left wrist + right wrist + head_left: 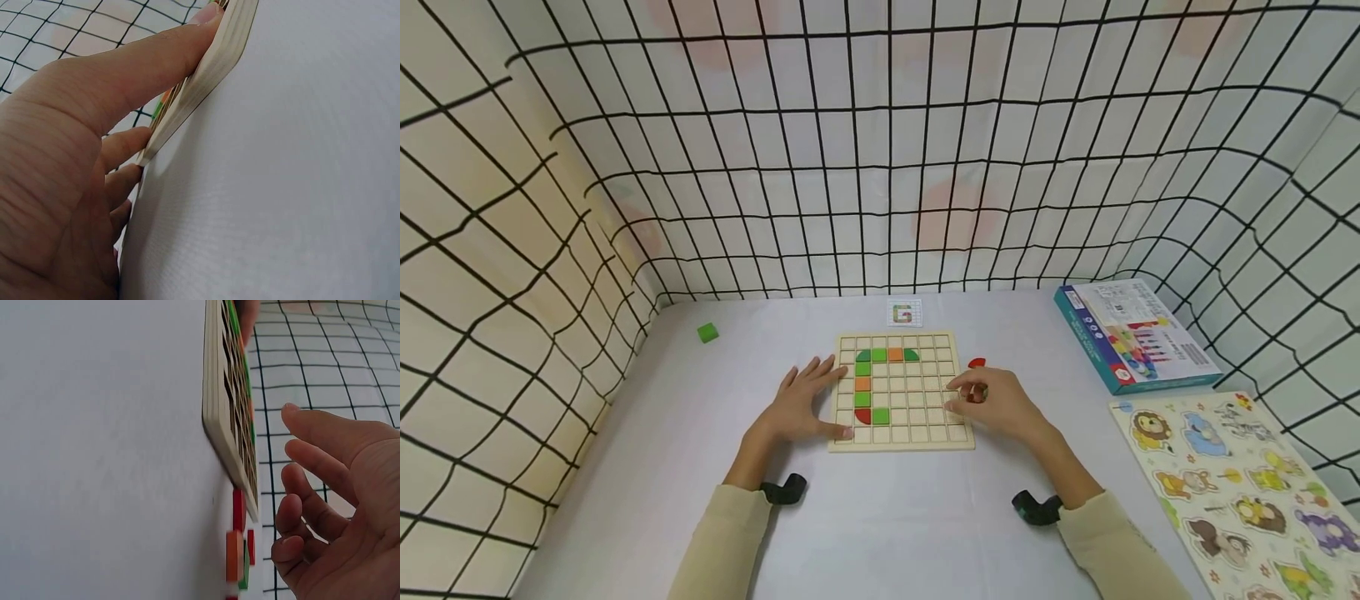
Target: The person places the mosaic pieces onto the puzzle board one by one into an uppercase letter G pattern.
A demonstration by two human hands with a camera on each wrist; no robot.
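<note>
A wooden grid board (917, 408) lies on the white table, with green, orange and red pieces set in a C-like row of cells. My left hand (805, 404) rests at the board's left side, thumb on the near left corner and fingers spread along the edge. Over the right edge hovers my right hand (1000, 404), its fingers loosely bent with nothing between them in the right wrist view. Below it, beside the board, lie loose pieces: a red one (239, 509), an orange one (234, 556) and a green one (244, 572). Behind the board lies a small pattern card (904, 312).
A lone green square (707, 332) lies at the far left. To the right are a blue-edged box (1138, 333) and an animal picture board (1232, 492). Black wire mesh (887, 167) stands around the back and sides of the table.
</note>
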